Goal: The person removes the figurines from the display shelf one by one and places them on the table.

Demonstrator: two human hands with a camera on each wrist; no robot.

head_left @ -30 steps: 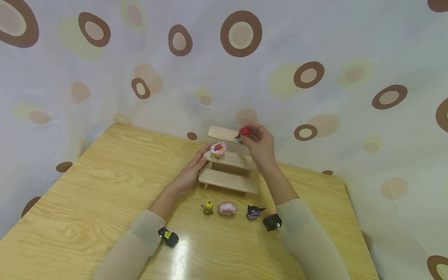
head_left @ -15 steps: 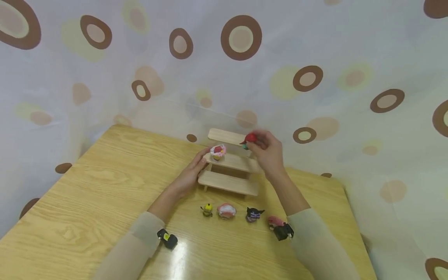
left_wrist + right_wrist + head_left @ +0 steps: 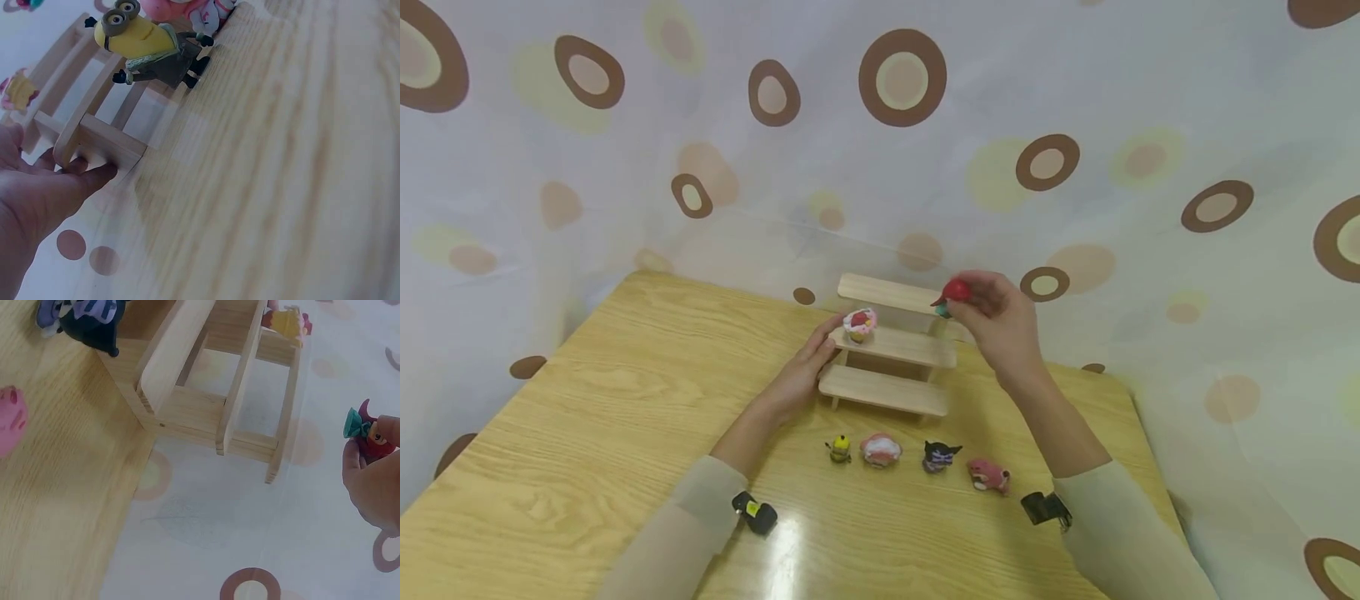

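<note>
My right hand (image 3: 1006, 333) pinches a small red-haired figurine (image 3: 957, 290) with a teal lower part, in the air by the right end of the top tier. In the right wrist view the figurine (image 3: 365, 431) sits between thumb and fingers, apart from the wood. My left hand (image 3: 801, 375) grips the left end of a three-tier wooden display stand (image 3: 887, 392). Its fingers touch the stand's side in the left wrist view. A cupcake-like figurine (image 3: 859, 325) with white and pink on top stands at the left of the middle tier.
In front of the stand several figurines line the table (image 3: 625, 467): a yellow minion (image 3: 840, 448), a pink-and-white figure (image 3: 881, 450), a black-eared purple figure (image 3: 939, 457) and a pink one (image 3: 988, 475). A patterned cloth wall (image 3: 820, 167) stands close behind the stand.
My right hand has moved to the right with the red-haired figurine, from over the top tier to its right end. The pink figurine has come into full view. My left hand keeps its place.
</note>
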